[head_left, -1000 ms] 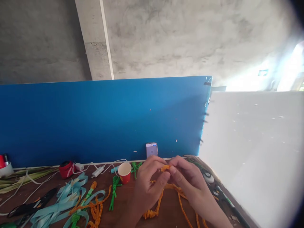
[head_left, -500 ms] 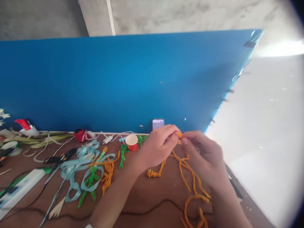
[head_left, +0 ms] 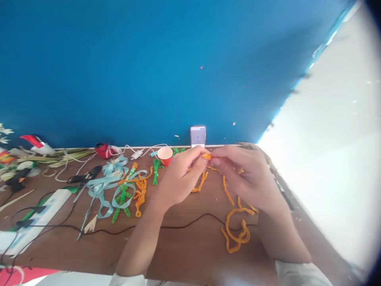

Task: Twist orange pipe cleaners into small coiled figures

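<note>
My left hand (head_left: 183,174) and my right hand (head_left: 248,171) meet above the table, thumbs and fingers closed on a small folded orange pipe cleaner (head_left: 207,156). Fingers hide most of that piece. Below and behind the hands, bent orange stems (head_left: 228,191) hang or lie on the wood; whether they join the held piece I cannot tell. Curled orange pipe cleaners (head_left: 228,226) rest on the table nearer me, by my right forearm. Left of my left hand lie twisted orange pipe cleaners (head_left: 139,194) and a green twisted figure (head_left: 121,202).
A phone (head_left: 198,136) leans against the blue panel (head_left: 149,71). Before it stand a red paper cup (head_left: 165,155) and green twisted pieces (head_left: 155,171). Light blue ribbon (head_left: 105,208), a glue gun (head_left: 89,176) and a white power strip (head_left: 44,218) lie left. A dark cable (head_left: 184,227) crosses the brown table.
The view has tipped downward, showing more table and my sleeves. Both hands have shifted slightly left and up in the picture, still pinching the orange pipe cleaner.
</note>
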Demonstrator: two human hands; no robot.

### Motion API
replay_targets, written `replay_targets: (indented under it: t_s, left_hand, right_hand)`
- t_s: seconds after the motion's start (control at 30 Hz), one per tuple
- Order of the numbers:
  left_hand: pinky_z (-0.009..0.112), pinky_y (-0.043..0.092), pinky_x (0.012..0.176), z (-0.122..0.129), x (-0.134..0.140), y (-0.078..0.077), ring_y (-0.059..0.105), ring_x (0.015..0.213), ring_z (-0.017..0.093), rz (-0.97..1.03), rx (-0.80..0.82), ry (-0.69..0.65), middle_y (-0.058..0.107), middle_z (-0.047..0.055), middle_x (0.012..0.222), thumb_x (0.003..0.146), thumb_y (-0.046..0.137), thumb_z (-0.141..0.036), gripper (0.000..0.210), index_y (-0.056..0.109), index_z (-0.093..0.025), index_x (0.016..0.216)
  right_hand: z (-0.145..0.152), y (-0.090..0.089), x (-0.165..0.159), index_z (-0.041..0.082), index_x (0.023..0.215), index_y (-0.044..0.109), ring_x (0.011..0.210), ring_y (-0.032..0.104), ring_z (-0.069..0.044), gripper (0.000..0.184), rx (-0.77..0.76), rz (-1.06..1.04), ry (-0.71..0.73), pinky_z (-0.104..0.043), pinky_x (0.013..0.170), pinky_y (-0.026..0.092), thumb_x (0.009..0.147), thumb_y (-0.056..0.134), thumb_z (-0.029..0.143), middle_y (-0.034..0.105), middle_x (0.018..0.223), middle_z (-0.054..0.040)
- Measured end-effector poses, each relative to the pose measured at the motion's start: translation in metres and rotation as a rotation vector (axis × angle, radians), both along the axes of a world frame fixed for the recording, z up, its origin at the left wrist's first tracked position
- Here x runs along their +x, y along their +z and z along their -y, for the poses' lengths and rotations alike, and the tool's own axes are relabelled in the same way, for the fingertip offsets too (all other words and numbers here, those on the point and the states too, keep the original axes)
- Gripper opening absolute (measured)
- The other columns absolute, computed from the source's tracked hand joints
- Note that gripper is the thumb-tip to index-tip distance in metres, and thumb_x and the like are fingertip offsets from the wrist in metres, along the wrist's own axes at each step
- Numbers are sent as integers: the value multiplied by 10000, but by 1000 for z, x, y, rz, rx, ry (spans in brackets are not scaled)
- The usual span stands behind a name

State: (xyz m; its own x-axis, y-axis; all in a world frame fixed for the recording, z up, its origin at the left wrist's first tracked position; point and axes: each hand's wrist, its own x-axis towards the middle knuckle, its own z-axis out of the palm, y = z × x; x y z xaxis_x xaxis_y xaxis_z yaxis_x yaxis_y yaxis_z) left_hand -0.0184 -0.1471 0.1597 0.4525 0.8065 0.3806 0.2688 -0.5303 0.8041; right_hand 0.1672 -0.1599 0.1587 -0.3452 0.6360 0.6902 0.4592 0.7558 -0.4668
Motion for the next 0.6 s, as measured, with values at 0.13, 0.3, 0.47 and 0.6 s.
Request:
replay_targets:
  t_s: [0.13, 0.3, 0.47, 0.6]
  left_hand:
    - [243, 419, 716, 2, 1, -5, 535, 788, 130, 114, -74, -37, 593, 13, 836, 1024, 435, -386, 295, 595, -170, 903]
    - [236, 438, 694, -5, -1, -3, 552, 740, 123, 153, -155, -63, 582, 2, 766, 1003, 487, -390, 282, 601, -169, 871]
    - [234, 465, 692, -12, 10, -4, 579, 750, 125, 193, -119, -124, 619, 12, 779, 1000, 495, -398, 279, 630, -175, 904]
    - [245, 495, 691, -15, 17, -5, 615, 760, 134, 247, -95, -259, 661, 34, 821, 998, 509, -371, 261, 662, -173, 925]
  right_hand:
    - [-1, -1, -2, 207, 965, 661, 717, 611, -128, 148, 8, -5, 11, -249, 667, 446, 986, 517, 182, 706, 821, -6]
    - [-2, -1, 0, 208, 940, 651, 703, 595, -137, 160, 20, 36, -32, -260, 667, 442, 995, 501, 197, 677, 782, -13]
    - [1, 2, 11, 227, 1012, 643, 724, 596, -141, 168, -13, 25, -47, -273, 670, 460, 1002, 480, 187, 676, 836, -21]
    - [9, 9, 19, 247, 970, 674, 649, 595, -130, 173, -79, -70, -69, -268, 607, 470, 1005, 506, 236, 673, 794, -5]
